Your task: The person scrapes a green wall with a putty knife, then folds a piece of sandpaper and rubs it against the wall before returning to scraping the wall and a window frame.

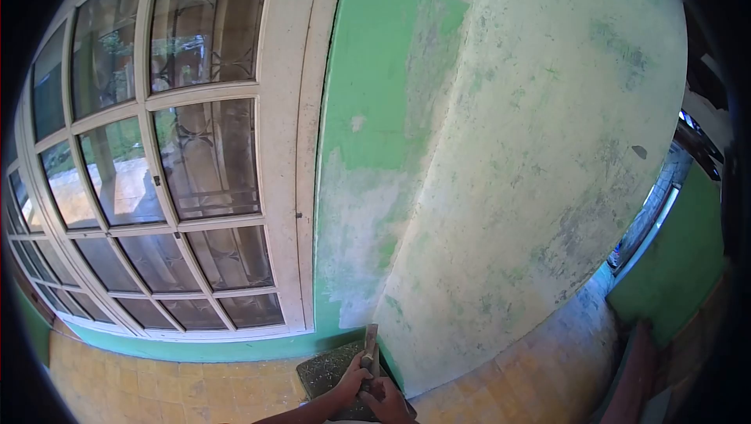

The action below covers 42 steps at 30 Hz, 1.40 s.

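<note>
Low in the head view, my left hand (351, 379) is closed around a scraper (371, 336), its flat blade pointing up toward the foot of the wall. Just right of it, my right hand (385, 399) has its fingers bent in at the lower end of the scraper; how firmly they grip is hard to see. Beneath both hands lies a dark, speckled flat mat or board (319, 368) on the floor. Ahead stands a wall corner (501, 189), mostly pale and patchy, with green paint (371, 72) still on its left face.
A white-framed window (282, 189) with many glass panes fills the left side. Yellowish floor tiles (172, 377) run along the wall's base. To the right are a low green wall (673, 260) and a reddish slanted object (632, 377).
</note>
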Tool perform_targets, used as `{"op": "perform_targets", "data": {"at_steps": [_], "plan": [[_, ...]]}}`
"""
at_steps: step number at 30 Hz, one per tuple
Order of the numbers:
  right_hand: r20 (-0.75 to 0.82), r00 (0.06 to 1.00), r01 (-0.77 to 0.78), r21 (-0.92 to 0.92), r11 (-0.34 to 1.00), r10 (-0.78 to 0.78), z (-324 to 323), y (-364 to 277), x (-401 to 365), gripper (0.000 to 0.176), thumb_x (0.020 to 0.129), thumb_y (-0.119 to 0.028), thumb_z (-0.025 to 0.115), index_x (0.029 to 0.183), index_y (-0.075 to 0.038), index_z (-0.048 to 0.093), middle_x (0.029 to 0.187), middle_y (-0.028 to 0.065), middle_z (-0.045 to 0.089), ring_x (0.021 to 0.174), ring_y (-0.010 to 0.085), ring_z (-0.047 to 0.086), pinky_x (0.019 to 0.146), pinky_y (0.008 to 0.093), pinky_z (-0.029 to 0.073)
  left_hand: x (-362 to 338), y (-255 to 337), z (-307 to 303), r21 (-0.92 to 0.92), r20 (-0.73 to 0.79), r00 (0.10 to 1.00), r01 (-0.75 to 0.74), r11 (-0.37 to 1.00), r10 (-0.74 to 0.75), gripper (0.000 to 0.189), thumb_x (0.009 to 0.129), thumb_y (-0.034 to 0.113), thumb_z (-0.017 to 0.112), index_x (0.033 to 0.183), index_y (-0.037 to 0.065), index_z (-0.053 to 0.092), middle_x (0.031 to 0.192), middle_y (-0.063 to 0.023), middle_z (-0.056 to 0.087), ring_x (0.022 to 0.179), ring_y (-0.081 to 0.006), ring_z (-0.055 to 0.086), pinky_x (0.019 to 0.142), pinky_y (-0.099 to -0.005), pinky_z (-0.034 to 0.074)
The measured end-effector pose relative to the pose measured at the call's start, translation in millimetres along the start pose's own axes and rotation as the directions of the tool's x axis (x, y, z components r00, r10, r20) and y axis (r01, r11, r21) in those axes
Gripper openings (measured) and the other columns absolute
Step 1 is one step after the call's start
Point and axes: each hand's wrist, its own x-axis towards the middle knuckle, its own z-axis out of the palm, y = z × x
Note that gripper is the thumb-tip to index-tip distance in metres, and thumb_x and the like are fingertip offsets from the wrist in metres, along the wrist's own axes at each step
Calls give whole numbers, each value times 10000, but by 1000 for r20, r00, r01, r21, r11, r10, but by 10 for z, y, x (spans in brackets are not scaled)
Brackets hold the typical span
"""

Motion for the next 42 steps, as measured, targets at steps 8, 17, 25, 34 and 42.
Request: {"op": "perform_targets", "data": {"at_steps": [8,17,25,34,42], "plan": [[-163,919,366,19,930,-358,342,443,361,361,814,-140,638,1123,-32,487,936,125,600,838,215,593,690,342,504,-145,174,4,146,-92,970,-209,967,223,683,818,101,506,1406,94,160,1109,-105,441,942,-191,491,819,-289,434],[53,998,-6,626,780,-34,234,-212,378,361,835,-204,589,1132,-24,489,802,68,565,608,137,551,531,267,487,-13,332,-517,-79,-116,974,-203,976,194,504,913,219,489,1356,119,268,1047,-82,503,850,-147,530,667,-299,461],[130,990,-87,884,459,-63,262,-412,881,222,856,-220,554,998,-52,523,709,63,530,595,187,540,531,321,471,-72,1030,-1213,155,-392,844,-332,930,366,528,803,54,636,1257,52,366,794,-53,561,550,-111,516,409,-241,390],[-390,873,468,837,284,-292,-201,-1010,1634,226,819,-160,559,993,-45,473,858,87,551,786,256,587,702,387,486,-170,2729,-1892,431,-283,569,-644,632,772,256,805,34,648,1015,63,505,819,-24,593,679,-67,546,573,-215,437],[-591,698,715,613,337,-405,-442,-1850,1685,337,813,-299,646,960,-66,453,768,62,471,606,211,525,572,368,461,-147,3845,-2146,581,-145,525,-640,502,838,212,799,61,671,972,31,553,803,-4,580,670,-52,505,596,-206,413]]}}
